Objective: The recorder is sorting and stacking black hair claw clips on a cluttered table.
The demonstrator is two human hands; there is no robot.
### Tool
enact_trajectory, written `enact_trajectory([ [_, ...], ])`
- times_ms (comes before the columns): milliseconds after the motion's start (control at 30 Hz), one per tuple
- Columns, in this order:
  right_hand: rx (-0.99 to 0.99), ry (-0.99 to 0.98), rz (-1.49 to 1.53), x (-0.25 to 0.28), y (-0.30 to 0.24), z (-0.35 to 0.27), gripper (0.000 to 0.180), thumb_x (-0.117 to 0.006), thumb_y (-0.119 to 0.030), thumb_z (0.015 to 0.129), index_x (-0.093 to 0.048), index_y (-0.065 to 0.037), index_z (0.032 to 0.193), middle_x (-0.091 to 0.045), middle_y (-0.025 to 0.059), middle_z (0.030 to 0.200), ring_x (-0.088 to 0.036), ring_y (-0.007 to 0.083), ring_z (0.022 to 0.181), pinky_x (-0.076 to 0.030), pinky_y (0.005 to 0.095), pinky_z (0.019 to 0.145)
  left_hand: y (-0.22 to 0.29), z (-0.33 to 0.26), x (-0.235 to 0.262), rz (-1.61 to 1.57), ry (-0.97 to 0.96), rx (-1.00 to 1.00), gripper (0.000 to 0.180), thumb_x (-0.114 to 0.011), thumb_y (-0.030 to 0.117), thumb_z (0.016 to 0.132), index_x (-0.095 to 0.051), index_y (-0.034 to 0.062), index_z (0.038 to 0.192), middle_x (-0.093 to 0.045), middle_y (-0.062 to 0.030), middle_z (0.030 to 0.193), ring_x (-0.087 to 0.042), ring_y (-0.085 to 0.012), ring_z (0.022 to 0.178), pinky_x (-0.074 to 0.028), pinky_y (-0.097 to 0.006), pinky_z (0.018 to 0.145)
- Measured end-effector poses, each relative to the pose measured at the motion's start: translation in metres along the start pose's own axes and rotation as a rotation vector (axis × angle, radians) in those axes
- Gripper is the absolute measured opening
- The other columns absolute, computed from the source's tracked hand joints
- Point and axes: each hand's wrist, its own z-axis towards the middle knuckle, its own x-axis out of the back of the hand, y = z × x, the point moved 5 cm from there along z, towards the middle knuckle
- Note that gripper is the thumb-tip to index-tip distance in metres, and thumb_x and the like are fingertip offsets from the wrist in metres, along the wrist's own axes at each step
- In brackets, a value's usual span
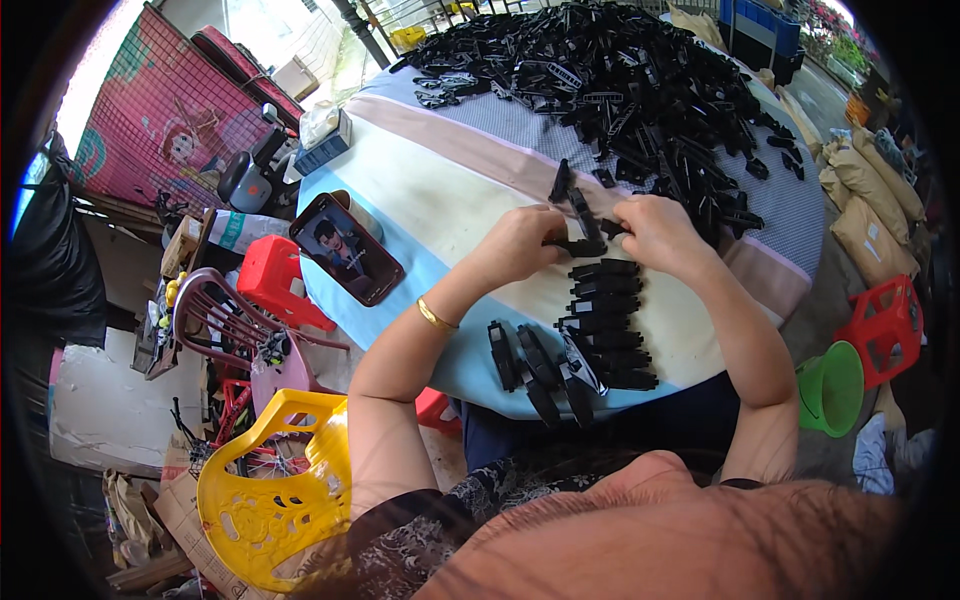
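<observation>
While pinched between left hand (520, 245) and right hand (655, 232) at desk (440, 195) centre, long black plastic clip piece (583, 225) kept close—grip pressed together on it—just above stacked row of black plastic pieces (608, 322), loose pile (640, 90) beyond.

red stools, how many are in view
2: one red plastic stool left of the table, below the phone; another at the right, beside the green funnel. Others may be hidden.

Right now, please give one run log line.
left hand: holds black plastic part | right hand: same part | finished row nearby
</observation>
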Motion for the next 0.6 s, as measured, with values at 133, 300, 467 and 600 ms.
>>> enact_trajectory([
  [133,0.063,-0.083,0.279,0.019,-0.008,0.002,0.018,-0.064,-0.008,0.064,-0.065,-0.002,0.081,-0.061,0.0131,0.075,-0.060,0.0313,0.073,-0.049,0.0383,0.067,0.002,-0.001,-0.007,-0.094,0.170,-0.009,0.020,-0.069,0.010,0.066,-0.064,0.0000,0.083,-0.060,-0.0132,0.076,-0.059,-0.0271,0.070,-0.048,-0.034,0.066],
  [300,0.239,-0.090,0.050,0.018,-0.019,-0.005,0.020,-0.063,-0.004,0.065,-0.067,-0.003,0.085,-0.060,0.0136,0.080,-0.059,0.0303,0.081,-0.048,0.0380,0.073,-0.003,0.001,-0.008,-0.214,0.193,0.020,0.018,-0.069,0.012,0.063,-0.064,-0.0005,0.076,-0.060,-0.0151,0.076,-0.059,-0.0312,0.072,-0.048,-0.038,0.067],
  [467,0.263,-0.122,0.069,0.016,-0.016,-0.004,0.018,-0.063,-0.003,0.065,-0.067,-0.002,0.083,-0.060,0.0142,0.079,-0.059,0.0313,0.080,-0.048,0.0382,0.072,0.000,0.003,-0.010,-0.176,0.162,0.029,0.020,-0.071,0.010,0.064,-0.067,-0.0011,0.080,-0.060,-0.0120,0.076,-0.060,-0.0243,0.068,-0.048,-0.032,0.064],
  [600,0.264,-0.115,0.186,0.004,-0.017,0.001,0.019,-0.061,0.000,0.063,-0.066,0.000,0.081,-0.059,0.0159,0.078,-0.059,0.0323,0.078,-0.047,0.0376,0.070,0.004,0.003,-0.008,-0.198,0.157,0.012,0.020,-0.073,0.010,0.064,-0.065,-0.0014,0.078,-0.058,-0.0115,0.073,-0.058,-0.0241,0.065,-0.047,-0.032,0.062],
])
